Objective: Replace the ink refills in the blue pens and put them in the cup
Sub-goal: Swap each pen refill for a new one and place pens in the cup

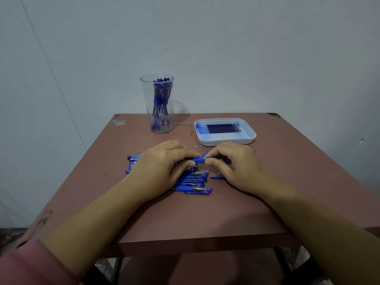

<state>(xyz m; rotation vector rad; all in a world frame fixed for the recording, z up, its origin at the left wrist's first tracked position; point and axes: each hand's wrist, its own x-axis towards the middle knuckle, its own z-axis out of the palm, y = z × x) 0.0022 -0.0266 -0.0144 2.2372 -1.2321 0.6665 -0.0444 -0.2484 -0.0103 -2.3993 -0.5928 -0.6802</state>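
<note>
Above a pile of blue pens (pixel 195 183) on the brown table (pixel 205 212), both hands meet on one blue pen (pixel 197 160). My left hand (pixel 162 165) grips its barrel, thumb and fingers curled round it. My right hand (pixel 232 163) pinches the pen's silver tip end between thumb and forefinger. A clear plastic cup (pixel 158 103) with several blue pens standing in it is at the back of the table. To its right a white tray (pixel 225 131) holds several dark ink refills (pixel 223 128) lying side by side.
A loose blue cap or pen part (pixel 217 178) lies just under my right hand. Small metal bits (pixel 198 146) are scattered in front of the tray. The table stands against a pale wall; its near edge is close to my body.
</note>
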